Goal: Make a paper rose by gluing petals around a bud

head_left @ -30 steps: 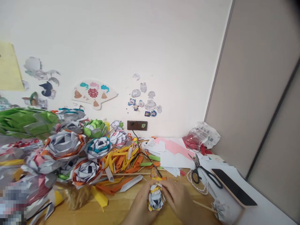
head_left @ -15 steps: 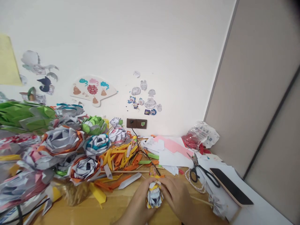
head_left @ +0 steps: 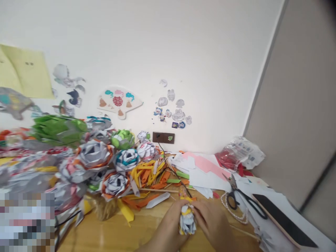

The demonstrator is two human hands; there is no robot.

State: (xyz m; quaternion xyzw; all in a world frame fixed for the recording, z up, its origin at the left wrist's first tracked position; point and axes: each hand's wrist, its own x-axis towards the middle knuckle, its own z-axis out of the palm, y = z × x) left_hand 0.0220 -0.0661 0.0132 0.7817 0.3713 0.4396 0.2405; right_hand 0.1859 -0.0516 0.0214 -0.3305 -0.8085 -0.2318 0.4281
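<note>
Low in the middle of the view, a small white and yellow folded-paper flower is held between both of my hands over the wooden table. My left hand is closed around its left side. On the other side, my right hand presses against its upper right edge with bent fingers. The flower's underside and most of my fingertips are hidden. Just beyond my fingers lies a small orange and yellow wrapped item, too blurred to name.
Finished paper flowers crowd the left. Folded orange and yellow strips lie behind my hands, near a black cable. To the right are scissors, a bead string, a phone, paper sheets and a plastic bag.
The view has turned left, so everything sits farther right in the picture. Both hands keep their grip on the paper flower, with little change in their pose.
</note>
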